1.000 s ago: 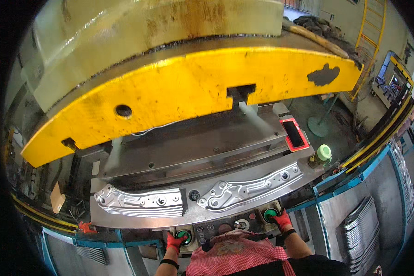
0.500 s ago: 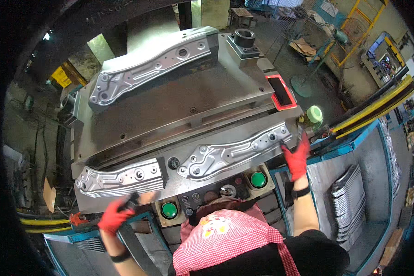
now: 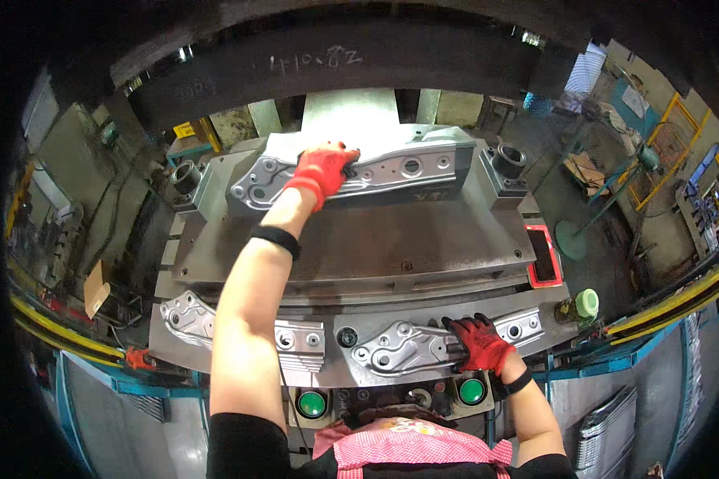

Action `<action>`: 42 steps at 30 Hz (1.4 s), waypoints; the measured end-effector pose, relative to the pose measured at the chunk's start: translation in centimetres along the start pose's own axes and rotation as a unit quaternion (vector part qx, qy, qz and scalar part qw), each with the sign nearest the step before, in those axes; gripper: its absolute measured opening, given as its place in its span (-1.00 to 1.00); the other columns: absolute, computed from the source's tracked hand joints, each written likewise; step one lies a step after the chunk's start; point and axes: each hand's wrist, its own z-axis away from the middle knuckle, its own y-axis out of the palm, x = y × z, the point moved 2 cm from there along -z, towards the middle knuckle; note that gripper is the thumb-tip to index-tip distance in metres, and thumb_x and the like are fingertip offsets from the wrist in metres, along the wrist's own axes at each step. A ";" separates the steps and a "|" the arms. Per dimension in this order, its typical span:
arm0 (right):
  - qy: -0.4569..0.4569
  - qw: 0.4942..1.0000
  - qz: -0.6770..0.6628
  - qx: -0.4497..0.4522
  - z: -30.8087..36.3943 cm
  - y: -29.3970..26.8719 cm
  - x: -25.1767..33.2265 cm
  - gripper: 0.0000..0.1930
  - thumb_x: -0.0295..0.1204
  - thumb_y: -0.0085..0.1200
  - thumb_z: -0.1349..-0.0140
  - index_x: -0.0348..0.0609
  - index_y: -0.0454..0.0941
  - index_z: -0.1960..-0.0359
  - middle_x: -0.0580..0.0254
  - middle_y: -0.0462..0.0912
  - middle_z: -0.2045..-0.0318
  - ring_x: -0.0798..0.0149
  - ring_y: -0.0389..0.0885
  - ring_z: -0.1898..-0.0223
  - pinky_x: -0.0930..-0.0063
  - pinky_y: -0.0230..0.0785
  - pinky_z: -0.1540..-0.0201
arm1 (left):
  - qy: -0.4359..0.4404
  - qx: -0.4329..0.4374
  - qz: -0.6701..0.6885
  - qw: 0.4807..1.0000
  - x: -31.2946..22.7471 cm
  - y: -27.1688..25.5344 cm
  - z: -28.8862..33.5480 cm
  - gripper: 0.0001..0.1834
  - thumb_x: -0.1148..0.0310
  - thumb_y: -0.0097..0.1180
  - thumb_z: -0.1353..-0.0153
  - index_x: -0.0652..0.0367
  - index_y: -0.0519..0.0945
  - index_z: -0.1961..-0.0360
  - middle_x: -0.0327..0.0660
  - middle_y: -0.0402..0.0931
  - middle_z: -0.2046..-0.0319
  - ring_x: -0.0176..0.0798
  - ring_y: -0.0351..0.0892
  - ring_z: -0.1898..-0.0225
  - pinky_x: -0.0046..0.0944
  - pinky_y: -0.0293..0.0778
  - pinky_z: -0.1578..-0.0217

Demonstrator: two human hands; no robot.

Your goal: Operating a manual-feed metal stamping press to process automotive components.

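A long stamped metal bracket (image 3: pixel 391 169) with holes and ribs rests on the press die at the back. My left hand (image 3: pixel 321 172), in a red and black glove, reaches over its left half with fingers closed at its upper edge. A second such bracket (image 3: pixel 399 351) lies on the near ledge at the right. My right hand (image 3: pixel 483 345), gloved the same way, has its fingers over this bracket's right part, gripping it; the underside of the grip is hidden. At the left of the ledge stands a stack of brackets (image 3: pixel 302 351), partly behind my left forearm.
Two green push buttons (image 3: pixel 312 403) flank a control panel below the ledge. A red-framed phone-like object (image 3: pixel 543 255) and a green-lidded jar (image 3: pixel 586 305) sit at the right. Guide posts (image 3: pixel 506 162) rise beside the die. More stacked brackets (image 3: pixel 605 431) lie lower right.
My left hand has gone from beside the front stack up to the bracket on the die. My right hand has moved left onto the near bracket. The view has turned and shifted.
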 end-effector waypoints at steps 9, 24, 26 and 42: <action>0.010 0.999 -0.014 -0.030 0.5 1.5 -0.4 0.16 -0.08 0.42 0.55 -0.22 0.10 -0.22 -0.09 0.30 -0.08 -0.05 0.23 -0.16 0.00 -0.14 -0.29 | 0.152 -0.005 -0.038 0.988 1.2 -8.3 13.1 -0.48 0.60 0.12 0.23 0.02 0.53 0.11 -0.17 0.49 0.21 -0.01 0.47 0.19 -0.12 0.41 0.17; 0.010 0.995 -0.044 -0.090 1.4 1.0 0.1 0.09 -0.16 0.41 0.52 -0.05 0.15 -0.23 0.03 0.33 -0.06 0.00 0.22 -0.16 0.04 -0.09 -0.28 | -0.089 0.144 -0.076 0.983 8.4 2.5 33.8 -0.34 0.29 0.26 0.11 -0.16 0.39 -0.12 0.07 0.25 -0.14 0.12 0.20 -0.18 0.04 0.01 -0.23; 0.025 0.989 -0.022 -0.143 2.0 -0.9 1.5 0.07 -0.20 0.40 0.52 -0.04 0.17 -0.22 0.07 0.35 -0.04 0.03 0.25 -0.13 0.04 -0.09 -0.27 | -0.125 0.097 -0.056 0.986 7.9 3.3 35.3 -0.36 0.30 0.21 0.06 -0.14 0.37 -0.14 0.06 0.22 -0.16 0.12 0.15 -0.20 0.07 -0.01 -0.23; 0.003 0.819 0.290 -0.495 -29.9 -16.2 10.0 -0.24 -0.36 0.15 0.09 0.25 0.15 -0.24 0.23 0.31 -0.02 0.16 0.23 -0.08 -0.01 -0.06 -0.26 | -0.390 -0.128 -0.008 0.912 4.3 1.5 44.7 -0.38 0.33 0.12 0.01 0.12 0.34 -0.16 0.08 0.17 -0.18 0.21 0.05 -0.23 0.12 -0.09 -0.25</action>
